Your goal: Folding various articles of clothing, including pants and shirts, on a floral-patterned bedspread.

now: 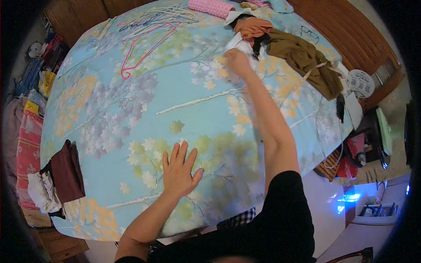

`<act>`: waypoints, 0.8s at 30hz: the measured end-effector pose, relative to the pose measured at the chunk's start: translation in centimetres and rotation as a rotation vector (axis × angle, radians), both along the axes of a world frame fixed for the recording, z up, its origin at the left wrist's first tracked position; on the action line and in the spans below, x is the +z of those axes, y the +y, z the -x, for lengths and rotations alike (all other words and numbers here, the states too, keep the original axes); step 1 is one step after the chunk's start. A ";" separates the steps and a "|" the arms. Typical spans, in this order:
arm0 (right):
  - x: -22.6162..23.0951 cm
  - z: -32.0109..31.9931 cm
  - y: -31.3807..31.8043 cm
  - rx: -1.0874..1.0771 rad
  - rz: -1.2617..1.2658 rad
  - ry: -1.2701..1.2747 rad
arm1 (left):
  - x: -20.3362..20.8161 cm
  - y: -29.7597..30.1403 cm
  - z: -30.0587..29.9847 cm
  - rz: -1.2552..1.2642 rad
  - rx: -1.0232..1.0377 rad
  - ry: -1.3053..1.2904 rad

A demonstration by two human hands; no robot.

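My left hand (180,172) lies flat on the light blue bedsheet (197,125) with its fingers spread, bearing nothing. At the far right of the bed, my right hand (239,64) is closed on a white cloth (240,44) at the near edge of a clothes pile; its fingers are slightly blurred. An orange garment (253,27) lies just behind the white cloth. To its right stretches a crumpled olive-brown garment (302,57). Folded dark maroon clothing (68,173) rests at the left edge of the bed beside a white garment (44,193).
A pink clothes hanger (149,50) lies near several tangled hangers (171,16) at the far side. Beyond stands a pink textured roller (211,6). Eyeglasses (310,34) and a round white fan-like disc (361,83) are at the right. A wooden headboard (346,33) borders the bed.
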State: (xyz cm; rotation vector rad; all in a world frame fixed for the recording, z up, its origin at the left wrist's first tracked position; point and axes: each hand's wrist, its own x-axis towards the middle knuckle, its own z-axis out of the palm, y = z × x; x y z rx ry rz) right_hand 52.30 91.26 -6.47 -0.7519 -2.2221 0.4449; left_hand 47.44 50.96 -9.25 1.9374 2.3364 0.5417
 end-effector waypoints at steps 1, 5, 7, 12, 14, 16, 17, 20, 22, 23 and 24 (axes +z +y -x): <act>1.5 0.8 -4.8 0.090 0.016 -0.005 | -0.2 -0.5 0.2 -0.024 0.020 0.016; 2.1 -0.6 -22.2 0.524 0.087 0.076 | 0.0 -0.5 0.2 -0.103 0.053 0.116; 5.3 -3.2 -32.9 0.926 0.435 0.051 | 1.7 -1.4 -1.5 -0.113 0.076 0.059; 8.5 -9.5 -48.4 1.373 0.576 -0.031 | 3.2 -4.9 -3.1 -0.114 0.119 -0.238; 9.3 -11.8 -50.0 1.278 0.521 -0.012 | 2.7 -8.9 -2.8 -0.117 0.136 -0.336; 9.9 -13.1 -49.5 0.982 0.437 0.002 | 1.6 -15.0 -2.7 -0.132 0.172 -0.427; 9.8 -12.9 -49.2 0.799 0.312 -0.018 | 1.4 -17.3 -1.7 -0.142 0.201 -0.471; 6.5 -11.3 -48.8 0.323 -0.004 -0.160 | 1.4 -16.3 0.0 -0.188 0.244 -0.632; 3.3 -9.9 -50.0 0.414 0.203 -0.235 | 0.9 -19.1 2.5 -0.228 0.273 -0.728; 2.5 -9.4 -50.8 0.443 0.307 -0.289 | 0.7 -19.6 3.1 -0.247 0.276 -0.781; 1.8 -8.8 -51.7 0.471 0.409 -0.344 | 0.6 -19.5 3.7 -0.269 0.281 -0.833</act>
